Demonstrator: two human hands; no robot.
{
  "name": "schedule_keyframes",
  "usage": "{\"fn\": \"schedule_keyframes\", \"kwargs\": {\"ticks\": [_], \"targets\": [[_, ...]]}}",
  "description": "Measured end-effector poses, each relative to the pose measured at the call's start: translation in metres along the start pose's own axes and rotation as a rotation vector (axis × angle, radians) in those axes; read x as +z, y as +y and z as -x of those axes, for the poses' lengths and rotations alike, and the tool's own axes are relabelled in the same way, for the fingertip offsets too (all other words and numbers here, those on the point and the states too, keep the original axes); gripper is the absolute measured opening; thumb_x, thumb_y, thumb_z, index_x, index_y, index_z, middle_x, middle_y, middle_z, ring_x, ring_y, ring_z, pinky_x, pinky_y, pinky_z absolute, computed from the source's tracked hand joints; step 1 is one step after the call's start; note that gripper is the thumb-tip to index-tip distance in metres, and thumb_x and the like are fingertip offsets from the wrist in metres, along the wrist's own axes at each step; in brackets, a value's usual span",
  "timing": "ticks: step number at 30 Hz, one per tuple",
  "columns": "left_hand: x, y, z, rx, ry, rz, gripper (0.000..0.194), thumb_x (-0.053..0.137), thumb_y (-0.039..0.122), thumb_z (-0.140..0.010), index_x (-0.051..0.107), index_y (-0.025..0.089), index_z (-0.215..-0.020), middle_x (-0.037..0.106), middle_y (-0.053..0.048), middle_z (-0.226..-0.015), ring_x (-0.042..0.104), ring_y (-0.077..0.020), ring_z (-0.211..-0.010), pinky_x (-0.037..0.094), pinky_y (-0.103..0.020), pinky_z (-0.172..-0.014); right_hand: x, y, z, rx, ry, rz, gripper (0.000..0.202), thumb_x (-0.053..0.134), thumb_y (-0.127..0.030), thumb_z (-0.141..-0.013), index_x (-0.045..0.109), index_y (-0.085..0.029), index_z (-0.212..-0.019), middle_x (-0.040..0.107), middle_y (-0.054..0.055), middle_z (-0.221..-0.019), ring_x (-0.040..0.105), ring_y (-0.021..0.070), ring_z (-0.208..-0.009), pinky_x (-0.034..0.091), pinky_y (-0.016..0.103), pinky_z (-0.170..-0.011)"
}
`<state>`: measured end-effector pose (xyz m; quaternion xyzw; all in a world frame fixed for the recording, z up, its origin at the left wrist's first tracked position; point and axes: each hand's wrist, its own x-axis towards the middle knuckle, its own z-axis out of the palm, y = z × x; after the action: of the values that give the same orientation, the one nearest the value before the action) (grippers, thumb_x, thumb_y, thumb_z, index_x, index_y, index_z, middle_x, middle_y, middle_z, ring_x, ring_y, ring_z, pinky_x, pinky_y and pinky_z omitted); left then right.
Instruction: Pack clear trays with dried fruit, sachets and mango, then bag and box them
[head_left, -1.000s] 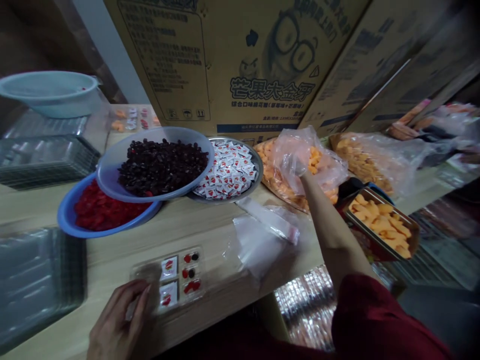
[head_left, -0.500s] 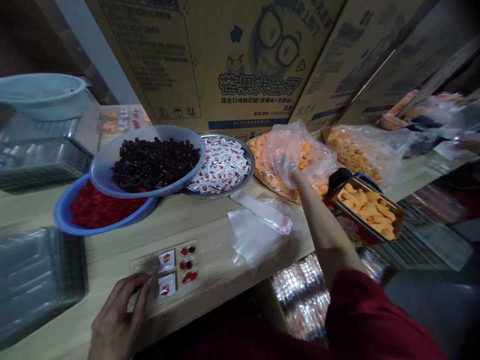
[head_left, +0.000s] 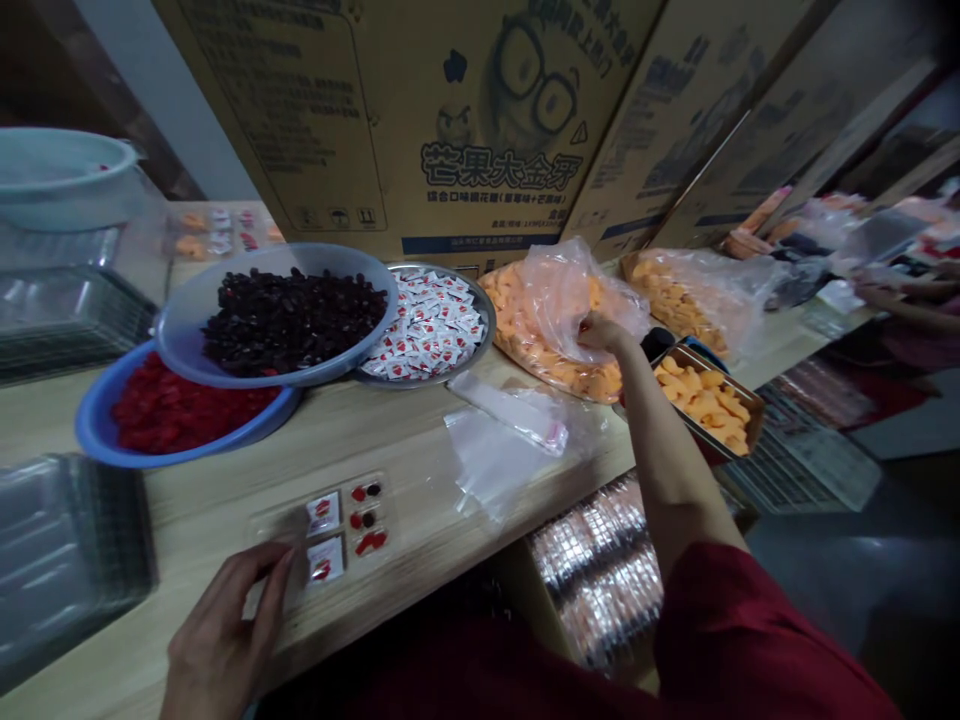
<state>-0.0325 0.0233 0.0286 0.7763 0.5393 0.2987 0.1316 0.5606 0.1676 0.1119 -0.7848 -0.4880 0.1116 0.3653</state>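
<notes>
My left hand (head_left: 232, 615) rests over the left end of a clear plastic tray (head_left: 346, 570), its thumb and forefinger closed together; what lies between them is hidden. The tray holds two white printed sachets (head_left: 324, 537) and several small red and dark candies (head_left: 367, 519) in its compartments. Farther out, my right hand (head_left: 604, 336) is at the near side of a clear bag (head_left: 553, 285) of orange candies (head_left: 517, 305). Its fingers are curled shut against the loose plastic, and I cannot make out what is in them.
Left stand a bowl of dark candies (head_left: 300, 325), a blue bowl of red candies (head_left: 187, 405) and stacked trays (head_left: 75, 560). A metal dish of sachets (head_left: 427, 330), plastic sleeves (head_left: 491, 450) and a box of orange candies (head_left: 705, 405) lie rightward. Cartons (head_left: 465, 230) line the back.
My right hand has come out from under the bag's plastic, its fingers now curled at the opening. My left hand stays at the tray. The view has shifted slightly to the right.
</notes>
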Motion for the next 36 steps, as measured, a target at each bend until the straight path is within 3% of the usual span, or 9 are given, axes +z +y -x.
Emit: {"fn": "schedule_keyframes", "kwargs": {"ticks": [7, 11, 14, 17, 19, 22, 27, 33, 36], "targets": [[-0.002, -0.008, 0.006, 0.022, 0.034, -0.03, 0.028, 0.049, 0.047, -0.099, 0.064, 0.023, -0.101, 0.072, -0.005, -0.095, 0.071, -0.023, -0.082, 0.057, -0.036, -0.075, -0.026, 0.005, 0.007, 0.117, 0.207, -0.344, 0.022, 0.068, -0.04, -0.079, 0.061, -0.019, -0.079, 0.067, 0.003, -0.069, 0.068, 0.0194, -0.076, 0.061, 0.038, -0.073], [0.003, 0.005, 0.003, -0.053, 0.04, 0.079, 0.027, 0.055, 0.047, -0.097, 0.067, 0.023, -0.103, 0.071, -0.005, -0.1, 0.069, -0.0212, -0.086, 0.055, -0.03, -0.066, -0.028, -0.014, 0.069, 0.115, 0.161, -0.81, 0.028, 0.076, -0.045, -0.078, 0.065, -0.022, -0.09, 0.075, 0.006, -0.095, 0.074, 0.0217, -0.091, 0.064, 0.042, -0.083], [0.009, 0.034, -0.004, -0.114, 0.04, 0.238, 0.023, 0.058, 0.043, -0.097, 0.068, 0.022, -0.098, 0.071, -0.004, -0.098, 0.068, -0.0195, -0.086, 0.055, -0.029, -0.071, 0.018, -0.048, 0.15, 0.101, -0.145, -1.017, 0.039, 0.082, -0.049, -0.076, 0.07, -0.024, -0.104, 0.076, 0.008, -0.111, 0.075, 0.0251, -0.099, 0.064, 0.044, -0.086], [0.019, 0.059, -0.014, -0.159, 0.021, 0.42, 0.021, 0.059, 0.039, -0.097, 0.07, 0.021, -0.099, 0.07, -0.005, -0.098, 0.067, -0.0185, -0.089, 0.054, -0.032, -0.084, 0.091, -0.091, 0.235, 0.263, -0.552, -1.112, 0.04, 0.085, -0.048, -0.076, 0.074, -0.022, -0.105, 0.077, 0.008, -0.111, 0.076, 0.0256, -0.098, 0.065, 0.043, -0.085], [0.027, 0.062, -0.019, -0.231, -0.007, 0.546, 0.022, 0.06, 0.039, -0.096, 0.069, 0.02, -0.105, 0.069, -0.006, -0.107, 0.066, -0.0179, -0.092, 0.054, -0.032, -0.085, 0.139, -0.118, 0.283, 0.388, -0.749, -1.185, 0.042, 0.09, -0.046, -0.069, 0.074, -0.023, -0.101, 0.078, 0.006, -0.108, 0.076, 0.0248, -0.096, 0.065, 0.041, -0.083], [0.032, 0.049, -0.016, -0.368, -0.044, 0.722, 0.03, 0.066, 0.043, -0.092, 0.069, 0.02, -0.11, 0.067, -0.007, -0.111, 0.065, -0.0168, -0.089, 0.054, -0.029, -0.077, 0.192, -0.145, 0.327, 0.504, -0.878, -1.286, 0.046, 0.095, -0.044, -0.061, 0.073, -0.024, -0.096, 0.079, 0.001, -0.101, 0.076, 0.0205, -0.087, 0.065, 0.036, -0.078], [0.022, 0.02, -0.001, -0.55, -0.182, 1.006, 0.037, 0.079, 0.046, -0.08, 0.068, 0.017, -0.101, 0.069, -0.003, -0.092, 0.063, -0.0146, -0.079, 0.051, -0.026, -0.074, 0.225, -0.161, 0.342, 0.529, -0.911, -1.247, 0.05, 0.097, -0.042, -0.057, 0.068, -0.024, -0.093, 0.079, -0.001, -0.087, 0.074, 0.016, -0.074, 0.064, 0.031, -0.069], [0.007, 0.008, -0.01, -0.644, 0.054, 1.199, 0.041, 0.078, 0.05, -0.082, 0.06, 0.019, -0.102, 0.07, -0.003, -0.098, 0.066, -0.0158, -0.088, 0.057, -0.03, -0.079, 0.22, -0.154, 0.337, 0.513, -0.869, -1.203, 0.041, 0.093, -0.049, -0.063, 0.073, -0.02, -0.083, 0.078, 0.002, -0.091, 0.074, 0.0176, -0.085, 0.064, 0.031, -0.076], [-0.005, -0.006, -0.019, -0.642, 0.038, 1.128, 0.045, 0.075, 0.053, -0.082, 0.061, 0.02, -0.109, 0.071, -0.004, -0.103, 0.066, -0.0174, -0.089, 0.058, -0.028, -0.069, 0.212, -0.147, 0.335, 0.55, -0.825, -1.237, 0.04, 0.09, -0.052, -0.066, 0.077, -0.019, -0.085, 0.078, 0.004, -0.098, 0.073, 0.0188, -0.094, 0.062, 0.031, -0.086]]}}
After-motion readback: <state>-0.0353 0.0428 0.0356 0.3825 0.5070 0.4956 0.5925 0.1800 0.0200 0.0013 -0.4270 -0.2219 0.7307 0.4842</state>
